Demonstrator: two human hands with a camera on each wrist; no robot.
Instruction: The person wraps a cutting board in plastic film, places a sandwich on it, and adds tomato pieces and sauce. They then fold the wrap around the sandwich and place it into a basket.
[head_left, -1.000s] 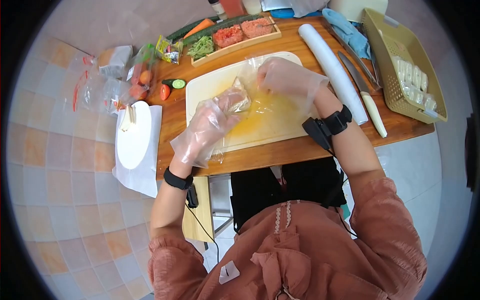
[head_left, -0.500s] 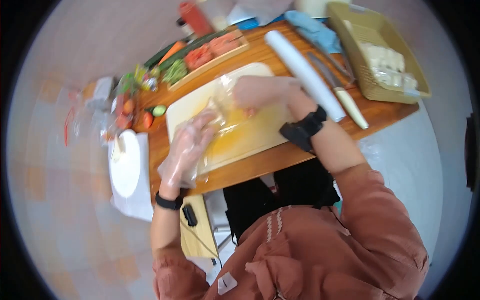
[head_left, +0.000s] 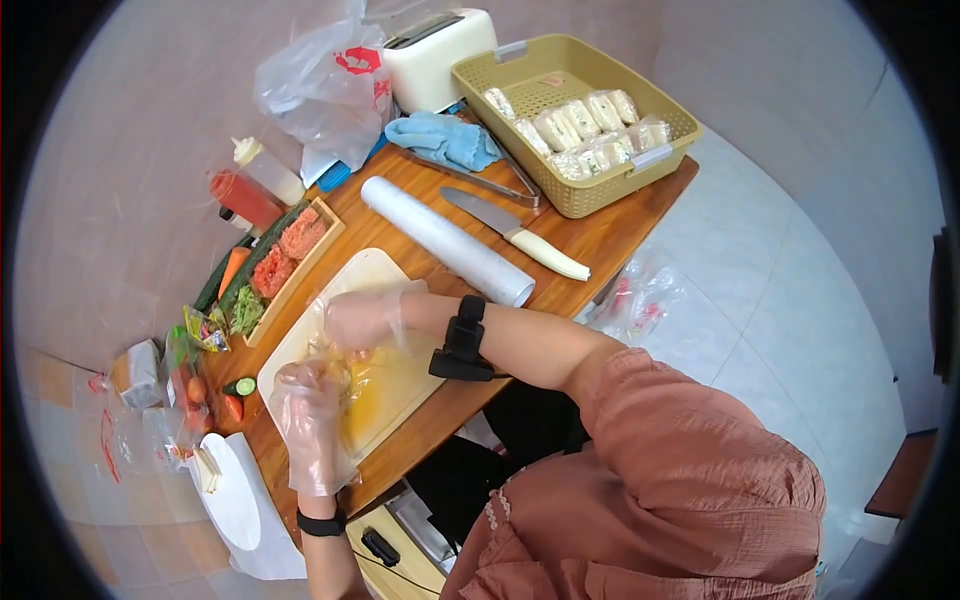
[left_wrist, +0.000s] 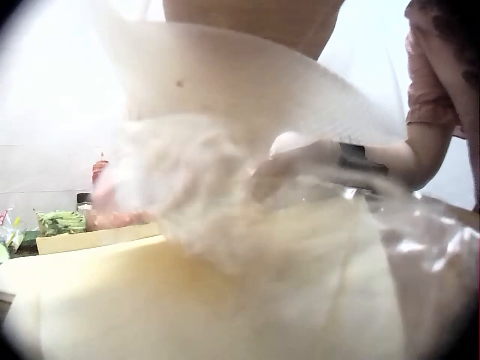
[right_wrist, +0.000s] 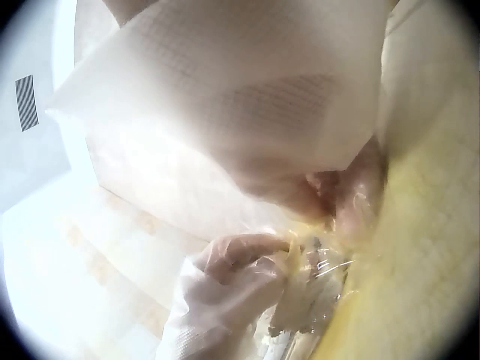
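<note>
Head view, with both wrist views. I saw my two gloved hands meeting over the cutting board, which lay on the wooden table with a sheet of cling film spread across it. The left hand had its fingers curled round a small wrapped sandwich sitting on the film at the middle of the board; the right hand came in from the far side, its fingertips pinching the film against the same bundle — the two hands touching or nearly so. The right wrist view showed gloved fingers closing on crumpled film, though blur hid the finer detail; the left wrist view was mostly glove and haze.

Beyond the board lay a roll of cling film, and just past it a knife with a pale handle. A tan basket at the table's far end held a row of wrapped sandwiches; beside it were tongs, a blue cloth and a toaster. To my left stood a wooden tray of chopped fillings — with sauce bottles behind it.
</note>
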